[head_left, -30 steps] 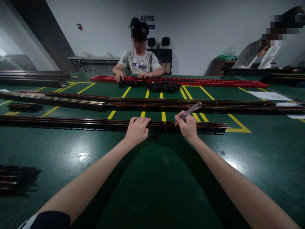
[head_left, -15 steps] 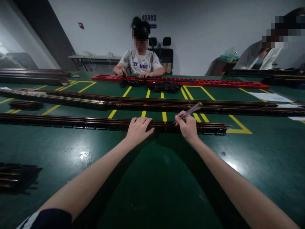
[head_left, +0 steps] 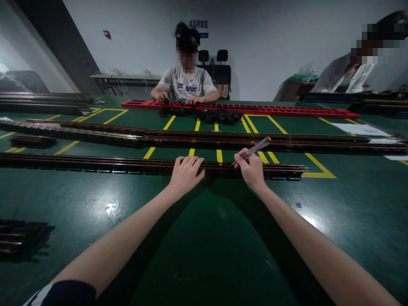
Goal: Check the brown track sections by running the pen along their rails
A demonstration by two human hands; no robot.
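Observation:
A long dark rail assembly with thin coppery strips (head_left: pixel 127 163) lies across the green table. My left hand (head_left: pixel 185 174) rests on it near the middle, fingers bent over its far edge and thumb apart on the near side. To the right, my right hand (head_left: pixel 251 169) is closed around a clear-handled screwdriver (head_left: pixel 256 147). The tool slants up to the right, and its thin tip points down at the rail between my two hands. Whether the tip touches the rail cannot be made out.
Beyond the rail lie more long dark rails (head_left: pixel 255 142). A red slotted frame (head_left: pixel 287 110) and a pile of black parts (head_left: pixel 218 115) sit before a seated person (head_left: pixel 188 85). Another dark rail piece (head_left: pixel 22 238) is at left, papers (head_left: pixel 360 129) at right.
The left thumb has drawn in slightly towards the rail. The right hand and the screwdriver are almost where they were.

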